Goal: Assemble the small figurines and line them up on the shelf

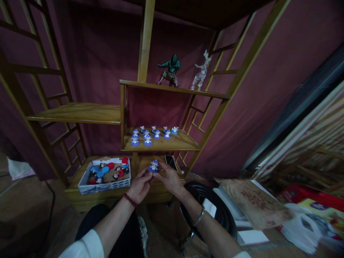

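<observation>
A small purple-haired figurine (pixel 154 165) on a round purple base is held upright between both my hands, in front of the low shelf. The fingers of my left hand (pixel 142 183) close on its base from the left. From the right, my right hand (pixel 169 177) grips it too. Above, on the small middle shelf (pixel 177 145), similar figurines (pixel 147 140) stand in rows, with several darker ones (pixel 153 129) at the back. To the left, an open white box (pixel 104 189) holds jumbled figurines with red and blue bases (pixel 105 170).
A phone (pixel 170 162) lies on the low shelf behind my right hand. Higher up stand a green hooded statue (pixel 170 71) and a clear deer figure (pixel 200 73). A coiled black hose (pixel 225 218), flat boards (pixel 252 200) and a plastic bag (pixel 301 227) sit on the floor at right.
</observation>
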Motion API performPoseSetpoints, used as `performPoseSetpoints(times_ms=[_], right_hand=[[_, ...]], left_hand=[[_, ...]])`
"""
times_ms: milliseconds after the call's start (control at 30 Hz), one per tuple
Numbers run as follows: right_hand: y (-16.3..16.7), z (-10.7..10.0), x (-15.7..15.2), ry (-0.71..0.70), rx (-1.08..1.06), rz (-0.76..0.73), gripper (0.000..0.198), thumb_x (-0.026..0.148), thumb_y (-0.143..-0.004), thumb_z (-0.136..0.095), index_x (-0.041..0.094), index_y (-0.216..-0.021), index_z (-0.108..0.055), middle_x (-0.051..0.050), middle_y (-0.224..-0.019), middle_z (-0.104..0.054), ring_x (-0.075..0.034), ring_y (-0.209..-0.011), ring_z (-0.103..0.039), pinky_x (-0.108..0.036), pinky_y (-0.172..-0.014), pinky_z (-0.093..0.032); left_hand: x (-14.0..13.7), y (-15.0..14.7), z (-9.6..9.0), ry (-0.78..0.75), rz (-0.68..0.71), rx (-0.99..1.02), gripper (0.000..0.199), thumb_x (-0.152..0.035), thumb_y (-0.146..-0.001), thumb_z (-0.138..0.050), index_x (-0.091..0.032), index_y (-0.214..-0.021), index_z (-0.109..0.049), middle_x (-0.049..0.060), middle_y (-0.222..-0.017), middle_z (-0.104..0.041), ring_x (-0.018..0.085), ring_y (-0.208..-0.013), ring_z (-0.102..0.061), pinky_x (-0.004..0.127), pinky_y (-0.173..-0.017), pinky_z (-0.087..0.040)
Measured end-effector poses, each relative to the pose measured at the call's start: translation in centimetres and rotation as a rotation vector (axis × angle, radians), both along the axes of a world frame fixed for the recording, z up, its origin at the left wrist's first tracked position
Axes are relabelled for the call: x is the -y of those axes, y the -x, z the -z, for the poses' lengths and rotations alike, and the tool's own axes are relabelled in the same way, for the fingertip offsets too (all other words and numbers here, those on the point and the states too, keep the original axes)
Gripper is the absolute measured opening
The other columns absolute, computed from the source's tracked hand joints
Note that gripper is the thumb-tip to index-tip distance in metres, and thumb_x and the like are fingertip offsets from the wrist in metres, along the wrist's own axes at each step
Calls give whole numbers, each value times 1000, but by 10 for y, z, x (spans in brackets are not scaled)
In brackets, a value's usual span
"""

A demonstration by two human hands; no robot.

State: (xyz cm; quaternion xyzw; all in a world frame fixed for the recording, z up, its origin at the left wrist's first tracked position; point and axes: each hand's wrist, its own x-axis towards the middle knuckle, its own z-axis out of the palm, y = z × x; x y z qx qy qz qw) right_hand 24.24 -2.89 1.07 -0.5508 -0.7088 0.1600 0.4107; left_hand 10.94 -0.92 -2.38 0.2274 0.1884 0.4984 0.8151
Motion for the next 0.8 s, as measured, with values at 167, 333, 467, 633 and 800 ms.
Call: performPoseSetpoints(times_ms=[167,333,467,633,800], right_hand=[[-9,-5,-2,1,-14,26,37,32,-69,-60,20,-103,-54,-4,-93,-60,-16,-83,-55,-30,-76,-44],[-17,-18,-5,5,-11,22,31,30,-69,-59,19,-98,-57,-4,-88,-61,-15,-79,-56,-28,-73,-45],[-23,-27,-11,-3,-17,18,29,28,-69,-58,19,-97,-57,-3,-88,-62,-16,-81,-56,-30,-75,-45],[-30,-35,-21,6,-84,17,34,26,-67,-59,20,-101,-56,-3,-93,-62,-16,-80,-58,-30,-75,-46],[-35,-38,-32,42,-119,10,37,25,-67,-60,21,-103,-55,-2,-91,-63,-15,-79,-59,-31,-76,-47]], left_hand=[[-4,-8,-9,-36,40,-15,21,-7,-62,-64,-15,-82,-63,3,-92,-62,11,-89,-55,24,-88,-37],[-10,-16,-21,-78,76,-30,22,-9,-61,-66,-15,-82,-64,3,-91,-63,12,-88,-55,24,-86,-37],[-17,-23,-32,-113,89,-50,21,-8,-60,-66,-14,-80,-64,3,-87,-63,11,-82,-55,23,-83,-38],[-27,-30,-43,-120,54,-65,26,-7,-58,-66,-15,-82,-63,3,-86,-62,11,-80,-55,24,-80,-39],[-33,-33,-51,-121,-7,-89,26,-4,-57,-66,-14,-80,-60,2,-80,-62,9,-77,-55,23,-77,-40]])
